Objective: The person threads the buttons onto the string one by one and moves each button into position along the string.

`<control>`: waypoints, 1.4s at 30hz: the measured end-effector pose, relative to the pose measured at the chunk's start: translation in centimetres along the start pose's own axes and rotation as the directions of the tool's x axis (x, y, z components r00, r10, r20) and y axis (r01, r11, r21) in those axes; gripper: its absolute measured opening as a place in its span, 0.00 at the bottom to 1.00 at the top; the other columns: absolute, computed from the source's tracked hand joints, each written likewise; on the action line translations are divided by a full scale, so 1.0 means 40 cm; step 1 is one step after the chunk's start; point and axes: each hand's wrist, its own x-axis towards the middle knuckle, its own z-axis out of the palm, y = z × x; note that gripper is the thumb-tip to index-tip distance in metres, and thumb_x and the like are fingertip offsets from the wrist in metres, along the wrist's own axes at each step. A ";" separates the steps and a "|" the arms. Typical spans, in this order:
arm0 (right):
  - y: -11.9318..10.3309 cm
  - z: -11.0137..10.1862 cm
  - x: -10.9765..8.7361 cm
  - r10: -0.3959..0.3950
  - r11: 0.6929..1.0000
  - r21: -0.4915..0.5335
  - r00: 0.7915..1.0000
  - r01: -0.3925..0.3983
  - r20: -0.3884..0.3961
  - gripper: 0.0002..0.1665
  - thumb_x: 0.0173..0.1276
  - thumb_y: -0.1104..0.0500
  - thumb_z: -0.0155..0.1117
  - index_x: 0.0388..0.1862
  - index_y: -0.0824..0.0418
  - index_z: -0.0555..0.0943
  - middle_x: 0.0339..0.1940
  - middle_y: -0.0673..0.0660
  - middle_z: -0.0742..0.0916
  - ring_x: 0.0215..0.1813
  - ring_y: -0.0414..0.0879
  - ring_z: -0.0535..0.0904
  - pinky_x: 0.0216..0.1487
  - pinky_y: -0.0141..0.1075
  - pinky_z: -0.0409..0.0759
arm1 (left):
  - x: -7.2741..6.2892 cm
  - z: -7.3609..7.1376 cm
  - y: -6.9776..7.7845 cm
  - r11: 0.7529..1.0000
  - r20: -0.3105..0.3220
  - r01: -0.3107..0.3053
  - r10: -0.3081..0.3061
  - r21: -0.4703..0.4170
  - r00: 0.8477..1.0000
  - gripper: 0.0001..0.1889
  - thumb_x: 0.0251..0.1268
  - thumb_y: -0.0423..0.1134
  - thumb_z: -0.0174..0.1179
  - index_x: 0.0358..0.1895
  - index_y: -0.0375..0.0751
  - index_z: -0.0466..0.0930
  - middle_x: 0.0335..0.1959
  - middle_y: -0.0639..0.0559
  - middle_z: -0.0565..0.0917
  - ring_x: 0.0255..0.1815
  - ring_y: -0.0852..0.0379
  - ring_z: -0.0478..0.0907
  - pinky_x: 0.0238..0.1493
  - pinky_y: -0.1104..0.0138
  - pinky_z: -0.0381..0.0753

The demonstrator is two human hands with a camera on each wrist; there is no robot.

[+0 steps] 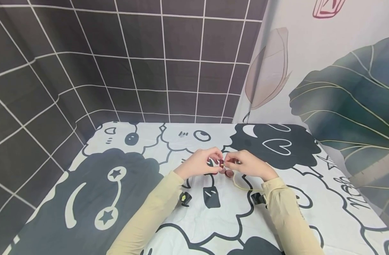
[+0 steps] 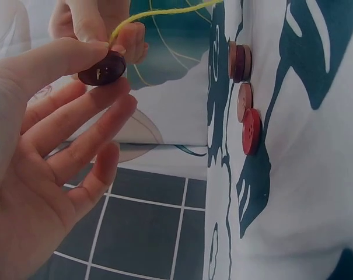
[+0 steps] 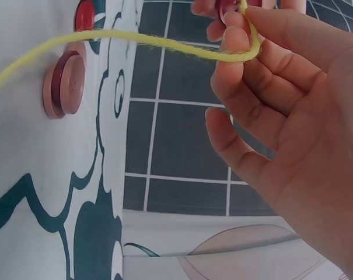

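Button (image 2: 103, 69), dark red and glossy, held up off the table between the thumb and a finger of the left hand (image 2: 39, 169); that grip is closed to a pinch at the rim, the remaining fingers spread loosely. A speck of yellow shows on its face (probably string in a hole, though too small to be sure). It should handle as light, stiff and rather slippery, best taken by the edge so that the holes stay free. Yellow string (image 3: 164, 44), soft and limp by its look, is pinched in the right hand (image 3: 299, 116) close to the button; it should steer best when held near its end. Below, apart from both hands, a bright red button (image 2: 252, 131), a pinkish button (image 2: 244, 100) and a stack of buttons (image 2: 240, 62) rest on the cloth-covered table (image 1: 224, 212). Beyond is a dark gridded backdrop (image 1: 181, 71).
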 end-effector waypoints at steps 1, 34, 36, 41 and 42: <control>-0.001 0.000 0.000 0.000 1.000 0.006 1.000 0.000 -0.003 0.05 0.67 0.64 0.60 0.33 0.62 0.82 0.26 0.52 0.85 0.28 0.31 0.73 0.31 0.30 0.75 | 0.001 0.000 0.001 1.000 -0.008 -0.006 0.006 0.001 1.000 0.14 0.56 0.37 0.67 0.44 0.46 0.75 0.40 0.52 0.89 0.42 0.52 0.84 0.45 0.54 0.81; 0.021 0.002 -0.005 0.064 0.998 -0.003 0.997 -0.064 -0.046 0.07 0.68 0.61 0.60 0.31 0.58 0.82 0.24 0.49 0.82 0.25 0.35 0.69 0.27 0.28 0.68 | -0.002 -0.014 -0.018 0.980 -0.052 -0.095 0.105 0.174 0.993 0.03 0.64 0.39 0.62 0.36 0.45 0.81 0.38 0.55 0.81 0.41 0.55 0.79 0.46 0.62 0.79; 0.027 -0.001 -0.008 0.084 0.996 0.001 0.996 -0.084 -0.039 0.07 0.68 0.61 0.59 0.30 0.58 0.81 0.23 0.47 0.80 0.25 0.35 0.69 0.27 0.28 0.67 | -0.005 -0.026 -0.017 0.980 -0.061 -0.094 0.106 0.175 0.992 0.03 0.64 0.39 0.63 0.36 0.46 0.81 0.37 0.55 0.81 0.41 0.56 0.79 0.47 0.62 0.78; 0.054 -0.010 -0.021 0.130 0.991 0.011 0.991 -0.130 0.006 0.07 0.68 0.61 0.58 0.30 0.57 0.81 0.22 0.45 0.76 0.24 0.35 0.67 0.25 0.28 0.64 | -0.012 -0.059 -0.015 0.981 -0.082 -0.085 0.100 0.174 0.992 0.02 0.63 0.38 0.62 0.34 0.46 0.81 0.34 0.55 0.81 0.41 0.52 0.79 0.48 0.59 0.78; 0.061 -0.011 -0.024 0.133 0.991 0.010 0.991 -0.133 0.017 0.07 0.67 0.61 0.58 0.30 0.57 0.81 0.22 0.45 0.76 0.24 0.35 0.67 0.25 0.28 0.64 | -0.014 -0.065 -0.017 0.981 -0.082 -0.075 0.091 0.180 0.992 0.02 0.63 0.38 0.62 0.34 0.45 0.81 0.34 0.55 0.81 0.41 0.52 0.79 0.48 0.58 0.78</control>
